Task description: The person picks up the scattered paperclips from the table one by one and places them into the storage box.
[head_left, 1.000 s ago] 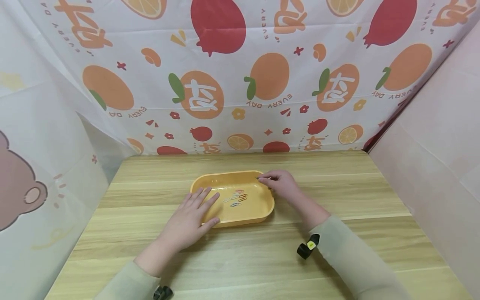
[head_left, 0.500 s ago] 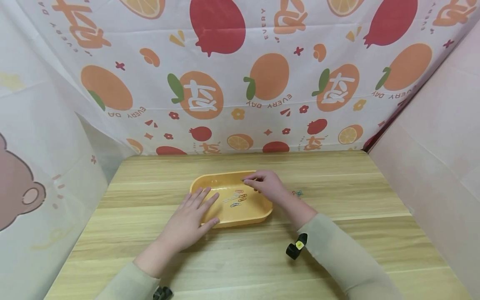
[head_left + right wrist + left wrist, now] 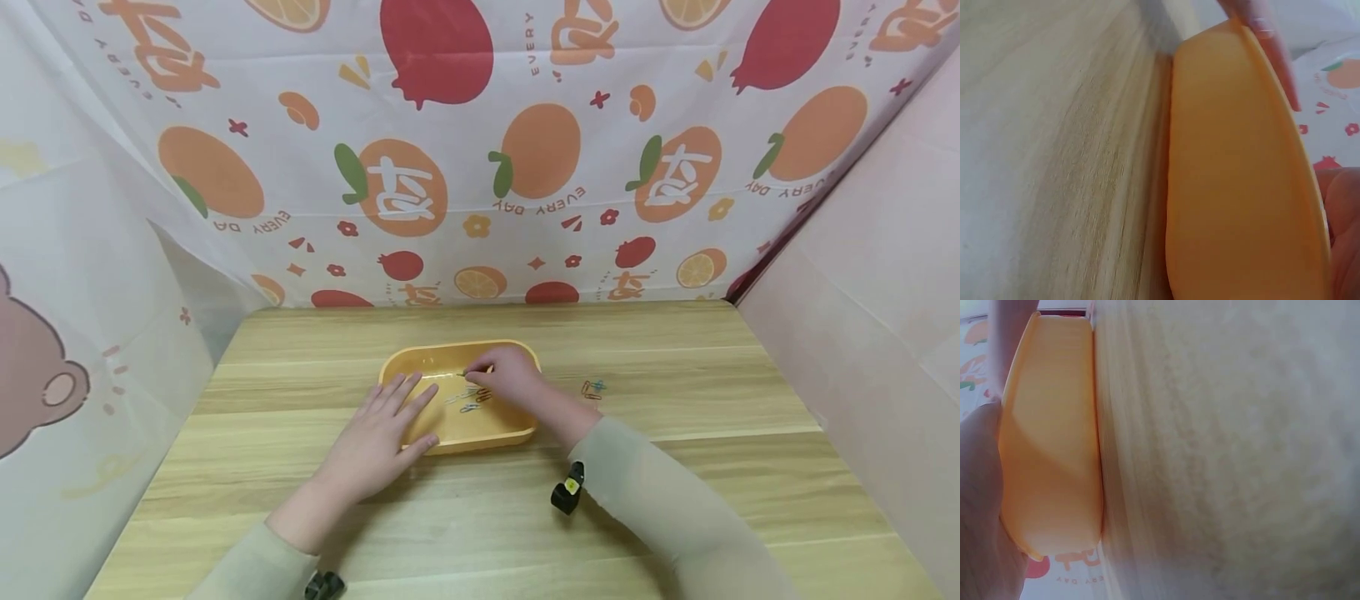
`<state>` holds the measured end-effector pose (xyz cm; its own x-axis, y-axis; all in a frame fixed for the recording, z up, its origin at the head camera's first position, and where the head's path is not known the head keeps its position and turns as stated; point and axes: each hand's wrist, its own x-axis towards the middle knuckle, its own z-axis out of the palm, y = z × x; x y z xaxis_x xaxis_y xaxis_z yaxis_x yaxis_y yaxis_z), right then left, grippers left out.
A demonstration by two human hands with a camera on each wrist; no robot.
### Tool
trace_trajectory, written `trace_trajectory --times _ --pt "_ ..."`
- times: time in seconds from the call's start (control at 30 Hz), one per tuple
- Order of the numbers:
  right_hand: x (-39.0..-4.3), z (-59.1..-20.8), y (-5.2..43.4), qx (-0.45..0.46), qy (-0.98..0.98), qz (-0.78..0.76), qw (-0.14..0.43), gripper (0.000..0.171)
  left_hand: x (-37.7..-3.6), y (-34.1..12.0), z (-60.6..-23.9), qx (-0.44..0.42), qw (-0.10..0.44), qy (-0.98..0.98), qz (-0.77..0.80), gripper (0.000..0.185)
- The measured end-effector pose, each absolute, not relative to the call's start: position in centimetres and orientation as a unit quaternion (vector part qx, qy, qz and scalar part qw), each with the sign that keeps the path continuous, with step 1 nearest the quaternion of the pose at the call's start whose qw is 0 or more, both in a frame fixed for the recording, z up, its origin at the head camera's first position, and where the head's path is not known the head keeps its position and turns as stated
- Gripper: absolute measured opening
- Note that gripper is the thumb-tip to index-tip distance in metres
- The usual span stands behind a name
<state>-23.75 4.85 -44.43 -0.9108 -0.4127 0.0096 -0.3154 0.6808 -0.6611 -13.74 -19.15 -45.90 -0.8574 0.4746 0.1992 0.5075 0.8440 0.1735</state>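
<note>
A yellow tray (image 3: 472, 446) sits on the table, holding several paper clips (image 3: 470, 408) in different colours on its floor. My left hand (image 3: 378, 437) lies with spread, straight fingers over the tray's left end. In the left wrist view the thumb side of that hand (image 3: 979, 481) is at the tray's rim. Over the inside of the tray, my right hand (image 3: 512, 375) pinches a small greenish paper clip (image 3: 461, 374) between thumb and finger. The right wrist view shows mostly the tray's outer wall (image 3: 1235, 169), with part of the right hand (image 3: 1342, 219) beyond the rim; the pinched clip is hidden there.
On the wooden table (image 3: 675, 500), to the right of the tray, lie several loose paper clips (image 3: 593, 396), orange-brown and teal. A fruit-printed cloth (image 3: 480, 208) hangs at the table's back edge, and pale cloths close off both sides.
My right hand has moved left from the tray's right rim to above the clips inside, carrying the paper clip. Loose clips on the table have come into view. The left hand stays put.
</note>
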Motion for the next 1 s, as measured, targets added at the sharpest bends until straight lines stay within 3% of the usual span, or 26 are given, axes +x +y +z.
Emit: trace_trajectory --times 0.57,1.0 --pt "-23.8 -45.7 3.3 -0.218 0.958 -0.170 0.074 0.016 -13.8 -19.1 -45.8 -0.262 0.085 -0.956 -0.105 0.072" --pt "-23.7 -45.7 3.5 -0.227 0.958 -0.162 0.074 0.017 -13.8 -19.0 -45.9 -0.257 0.073 -0.957 -0.110 0.073"
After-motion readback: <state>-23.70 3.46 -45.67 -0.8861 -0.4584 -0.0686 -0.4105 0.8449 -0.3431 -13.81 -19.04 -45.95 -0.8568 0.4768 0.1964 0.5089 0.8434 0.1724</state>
